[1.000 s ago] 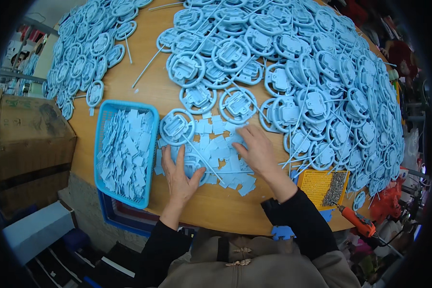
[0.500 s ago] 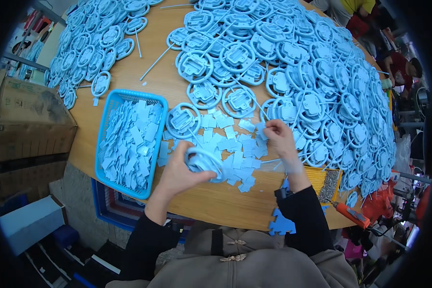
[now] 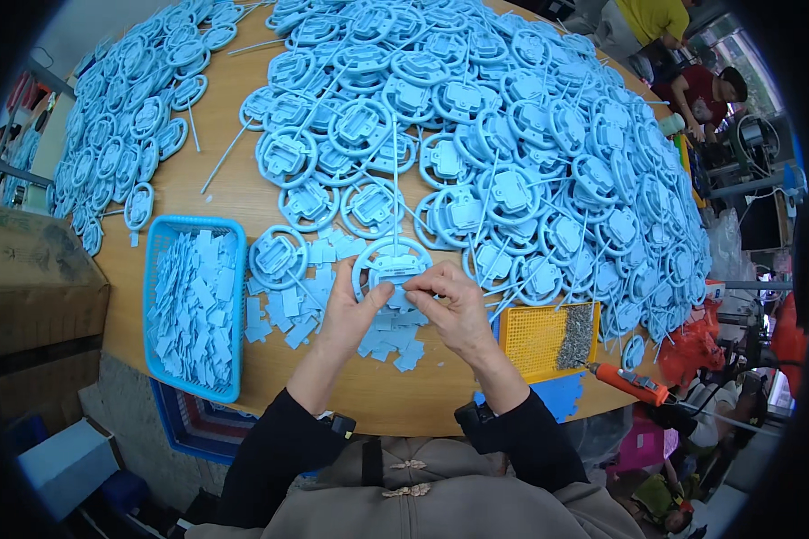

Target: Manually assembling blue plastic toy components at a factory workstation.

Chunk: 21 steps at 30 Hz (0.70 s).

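Observation:
In my left hand (image 3: pixel 340 310) is a light-blue plastic ring part (image 3: pixel 394 266), shaped like a small steering wheel with a boxy centre. The thumb presses on its near side, and the thin stem points away from me. My right hand (image 3: pixel 458 310) is closed in a pinch at the near right of that centre, on a small flat blue plate mostly covered by the fingers. Loose flat blue plates (image 3: pixel 401 349) lie on the table under both hands. Another ring part (image 3: pixel 278 258) rests just left of them.
A blue basket (image 3: pixel 240 328) full of flat plates stands at left. Heaps of ring parts (image 3: pixel 512 117) cover the table's far side and right. A yellow tray (image 3: pixel 526 337) with small screws and an orange electric screwdriver (image 3: pixel 629 384) are at right. Cardboard boxes (image 3: pixel 45 287) stand far left.
My right hand has come from the plates at right to the ring part. My left hand has turned the ring part face up, stem pointing away. The view has shifted to the right.

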Tool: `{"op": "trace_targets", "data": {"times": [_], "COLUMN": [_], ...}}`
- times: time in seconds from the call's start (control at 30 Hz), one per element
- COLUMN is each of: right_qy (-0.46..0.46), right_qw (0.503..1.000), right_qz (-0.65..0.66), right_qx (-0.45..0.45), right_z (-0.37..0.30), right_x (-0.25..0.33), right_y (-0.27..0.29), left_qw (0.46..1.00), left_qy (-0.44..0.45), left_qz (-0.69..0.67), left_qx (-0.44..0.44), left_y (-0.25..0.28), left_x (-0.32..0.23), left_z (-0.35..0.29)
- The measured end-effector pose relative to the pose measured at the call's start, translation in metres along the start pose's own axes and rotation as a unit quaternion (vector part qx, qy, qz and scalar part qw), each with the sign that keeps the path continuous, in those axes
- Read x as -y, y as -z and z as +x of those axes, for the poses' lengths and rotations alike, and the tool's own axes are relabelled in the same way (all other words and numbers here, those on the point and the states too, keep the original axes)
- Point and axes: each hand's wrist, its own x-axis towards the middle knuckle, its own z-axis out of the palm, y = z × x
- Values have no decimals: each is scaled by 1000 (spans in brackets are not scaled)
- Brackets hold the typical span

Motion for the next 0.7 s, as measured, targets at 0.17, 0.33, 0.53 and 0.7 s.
{"op": "trace_targets", "data": {"times": [0.17, 0.33, 0.53, 0.7], "right_qy": [98, 105, -219, -198], "right_qw": [984, 976, 904, 949], "right_qz": [-152, -127, 361, 230], "right_qx": [2, -145, -63, -81], "right_z": [1, 4, -11, -17], "right_x": [0, -7, -37, -43], "right_y": [4, -1, -3, 3], "left_qw": [998, 997, 992, 963], "left_qy": [-12, 19, -40, -13], "left_qz": [46, 72, 118, 269], "left_qx": [42, 9, -23, -7], "left_y": [-6, -6, -24, -25], "left_x": [-5, -3, 9, 7], "left_z": [-2, 0, 8, 8]}}
